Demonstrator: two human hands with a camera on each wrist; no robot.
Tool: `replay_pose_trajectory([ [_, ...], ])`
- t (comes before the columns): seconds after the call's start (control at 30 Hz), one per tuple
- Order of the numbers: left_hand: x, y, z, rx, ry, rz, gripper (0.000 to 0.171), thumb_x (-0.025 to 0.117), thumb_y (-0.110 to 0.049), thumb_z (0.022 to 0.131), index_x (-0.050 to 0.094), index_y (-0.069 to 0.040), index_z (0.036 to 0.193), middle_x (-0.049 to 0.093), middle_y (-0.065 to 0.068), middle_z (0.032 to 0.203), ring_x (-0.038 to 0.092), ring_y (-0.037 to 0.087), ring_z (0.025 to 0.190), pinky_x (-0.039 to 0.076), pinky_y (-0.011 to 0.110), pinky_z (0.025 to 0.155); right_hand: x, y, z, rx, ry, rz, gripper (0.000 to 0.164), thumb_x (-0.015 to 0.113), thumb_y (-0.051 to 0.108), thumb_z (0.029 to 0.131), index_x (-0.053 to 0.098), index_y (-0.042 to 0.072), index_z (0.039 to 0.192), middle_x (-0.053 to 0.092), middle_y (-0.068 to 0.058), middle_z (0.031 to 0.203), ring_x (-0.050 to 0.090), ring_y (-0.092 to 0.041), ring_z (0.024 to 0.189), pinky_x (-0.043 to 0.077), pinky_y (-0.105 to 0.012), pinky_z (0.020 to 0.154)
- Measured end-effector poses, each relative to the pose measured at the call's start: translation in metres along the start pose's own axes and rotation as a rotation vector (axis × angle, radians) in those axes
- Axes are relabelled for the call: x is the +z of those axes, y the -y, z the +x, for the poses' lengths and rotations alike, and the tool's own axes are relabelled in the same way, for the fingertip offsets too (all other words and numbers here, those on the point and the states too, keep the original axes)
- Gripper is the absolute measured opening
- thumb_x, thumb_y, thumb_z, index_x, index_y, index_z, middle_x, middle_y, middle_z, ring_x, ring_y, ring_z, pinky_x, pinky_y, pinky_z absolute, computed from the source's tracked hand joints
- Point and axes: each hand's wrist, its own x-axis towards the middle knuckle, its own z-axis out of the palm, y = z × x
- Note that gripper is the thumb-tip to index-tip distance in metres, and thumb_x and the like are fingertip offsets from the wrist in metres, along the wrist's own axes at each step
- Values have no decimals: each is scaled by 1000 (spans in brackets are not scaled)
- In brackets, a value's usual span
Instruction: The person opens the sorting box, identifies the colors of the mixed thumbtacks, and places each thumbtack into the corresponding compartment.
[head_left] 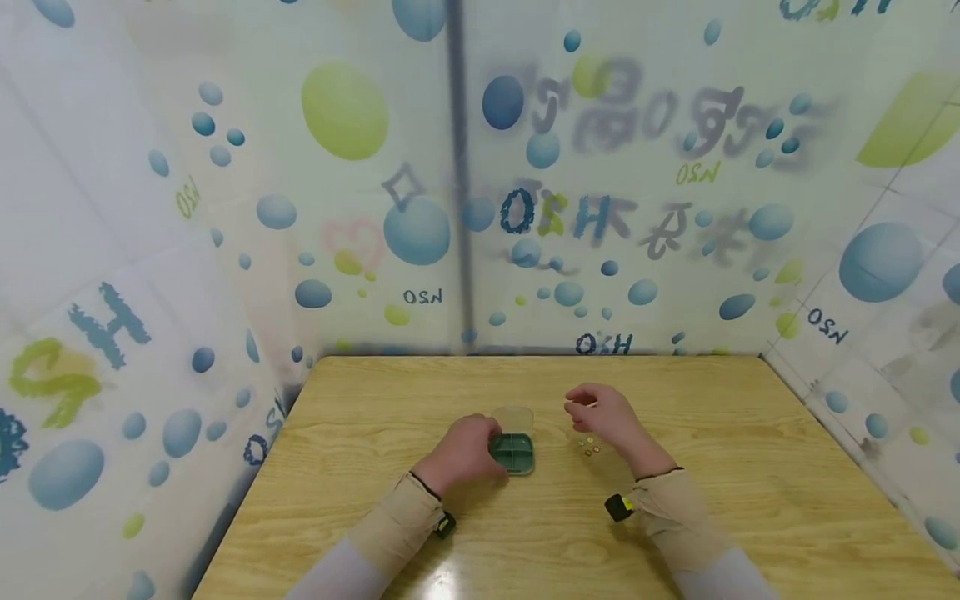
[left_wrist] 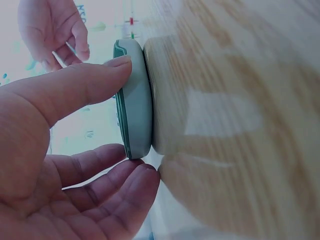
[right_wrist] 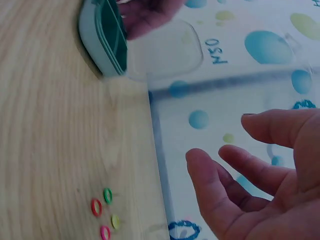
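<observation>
While the thumb (left_wrist: 102, 80) of the left hand (head_left: 467, 450) lies against one side of the green box (left_wrist: 138, 100) and the fingers curl at its other side, gripping it on the table (head_left: 337, 475), the right hand (head_left: 611, 417) appears to grasp nothing; its fingertips (right_wrist: 197, 157) hang parted and released in the air; near them on the wood, to the right of the box, lie a red ring (right_wrist: 93, 206), a green ring (right_wrist: 105, 195), a yellow ring (right_wrist: 115, 222) and a pink ring (right_wrist: 102, 233); I judge this to be a picking step, with the box braced; the next move seems to call for the right thumb and forefinger to come down and pinch a single ring, without scattering its neighbours.

The clear lid (head_left: 513, 419) stands back beyond the box, its angle hard to judge; dividers show inside, but the left hand covers one edge, and I cannot tell whether any compartment holds something; the left wrist view gives only the box's side; the right wrist view cuts off the box's end, and perhaps further rings below; farther out, the writing on the patterned curtain (head_left: 525, 325) is blurred.
</observation>
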Motion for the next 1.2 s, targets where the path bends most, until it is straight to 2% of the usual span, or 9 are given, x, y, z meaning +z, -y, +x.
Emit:
replay_pose_trajectory([
  [0.13,0,0,0,7,-4,10,57,99,-27,72,74,-2,117,73,11,107,66,24,92,57,37,82,-13,-6,2,8,8,-92,33,67,16,105,66,-4,131,69,-18,113,74,-25,89,65,-43,85],
  [0.3,0,0,-1,2,3,13,56,99,-27,73,74,-3,118,72,10,107,66,23,92,57,38,82,-22,-14,3,1,37,-245,24,70,16,102,72,0,120,73,-12,101,71,-22,80,61,-38,73],
  [0.43,0,-1,-1,1,4,7,57,98,-27,74,73,-3,119,72,11,108,65,23,92,57,38,82,-23,-17,4,9,59,-305,14,73,15,100,74,4,110,72,-9,95,66,-20,76,56,-34,69],
  [0.7,0,-1,-2,9,1,5,54,98,-27,74,74,-4,117,72,10,105,63,20,89,55,36,79,-21,-20,4,-20,71,-480,5,76,9,95,74,5,97,70,-9,93,61,-20,76,52,-34,66],
  [1.0,1,1,-1,23,1,10,52,99,-28,74,74,-5,114,72,7,103,64,19,88,55,35,79,-16,-32,9,-54,73,-506,5,72,6,92,73,5,87,71,-6,87,59,-18,69,50,-33,62],
  [1.2,0,1,-1,22,2,16,51,99,-28,74,74,-5,113,72,8,102,63,19,87,55,35,78,-12,-31,8,-31,77,-518,10,70,0,87,74,9,86,71,-3,81,58,-18,69,49,-32,62],
])
